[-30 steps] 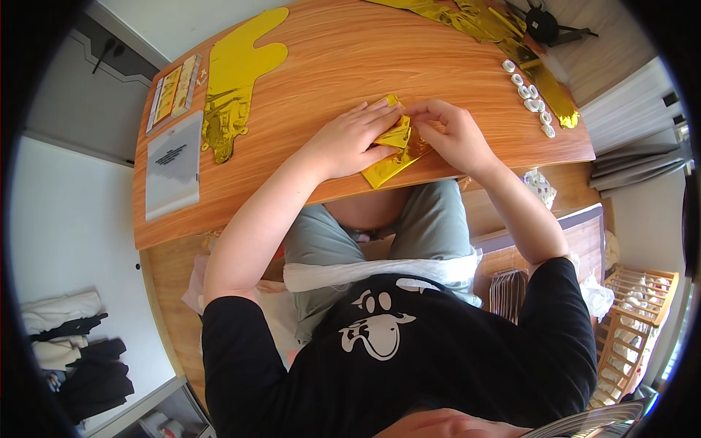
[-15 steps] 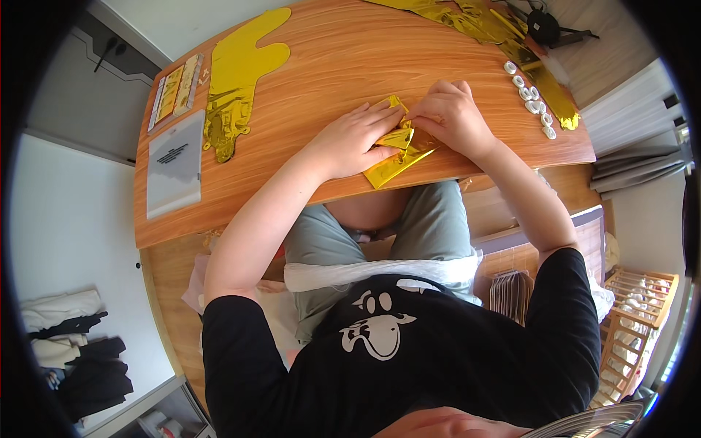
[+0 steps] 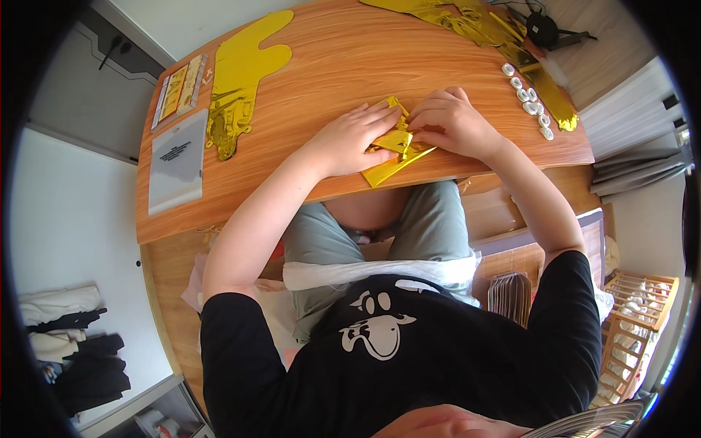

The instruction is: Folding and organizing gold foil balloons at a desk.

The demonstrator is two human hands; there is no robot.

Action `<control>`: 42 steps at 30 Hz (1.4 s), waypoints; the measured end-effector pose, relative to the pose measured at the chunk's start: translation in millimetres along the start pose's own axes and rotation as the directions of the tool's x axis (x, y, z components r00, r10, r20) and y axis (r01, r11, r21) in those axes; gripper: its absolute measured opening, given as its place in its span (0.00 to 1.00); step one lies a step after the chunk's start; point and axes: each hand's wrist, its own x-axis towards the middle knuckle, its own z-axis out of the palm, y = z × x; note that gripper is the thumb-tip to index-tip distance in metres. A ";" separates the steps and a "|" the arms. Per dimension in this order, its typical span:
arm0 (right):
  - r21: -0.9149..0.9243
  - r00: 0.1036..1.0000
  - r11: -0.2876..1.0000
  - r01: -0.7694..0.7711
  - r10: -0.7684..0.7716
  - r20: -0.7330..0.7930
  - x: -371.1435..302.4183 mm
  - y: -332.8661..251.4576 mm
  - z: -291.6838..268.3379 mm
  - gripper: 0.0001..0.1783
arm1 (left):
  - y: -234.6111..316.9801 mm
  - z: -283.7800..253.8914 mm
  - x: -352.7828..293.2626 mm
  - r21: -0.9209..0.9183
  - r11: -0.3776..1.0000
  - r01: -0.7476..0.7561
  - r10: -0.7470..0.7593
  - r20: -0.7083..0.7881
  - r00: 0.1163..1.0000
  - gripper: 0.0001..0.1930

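A shiny gold foil balloon (image 3: 385,172), folded into a small flat bundle, lies at the table's front edge. My left hand (image 3: 346,144) rests flat on its left part, fingers stretched out and a little apart, covering some of the foil. At the bundle's right side, my right hand (image 3: 454,125) has its fingers curled in, thumb and fingertips pinching the foil's edge. The exact grip is partly hidden by the knuckles.
On the wooden table (image 3: 350,62) a larger gold foil balloon (image 3: 252,62) lies left, near a flat package (image 3: 177,91) and a translucent pouch (image 3: 177,164). Several small white rolls (image 3: 527,101), more gold foil (image 3: 467,18) and a black device (image 3: 542,29) are at right.
My right hand has turned slightly and shifted down a little, its thumb lower on the foil. My left hand stays pressed on the balloon, nearly still.
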 end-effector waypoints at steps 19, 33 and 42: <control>-0.030 0.995 0.998 -0.052 0.050 -0.083 -23.4 -35.0 18.8 0.12 | -22.2 -42.6 -13.5 -0.751 0.659 0.050 -0.328 -0.227 0.917 0.24; 0.077 0.976 0.986 -0.146 0.156 -0.150 -28.5 -72.5 27.2 0.15 | 0.9 -1.3 -17.3 0.159 0.987 -0.026 0.030 -0.021 0.999 0.35; -0.004 0.992 1.000 0.030 -0.030 -0.124 -16.7 -45.7 22.4 0.11 | -7.5 4.6 -14.3 0.093 0.996 0.000 0.001 -0.012 1.000 0.34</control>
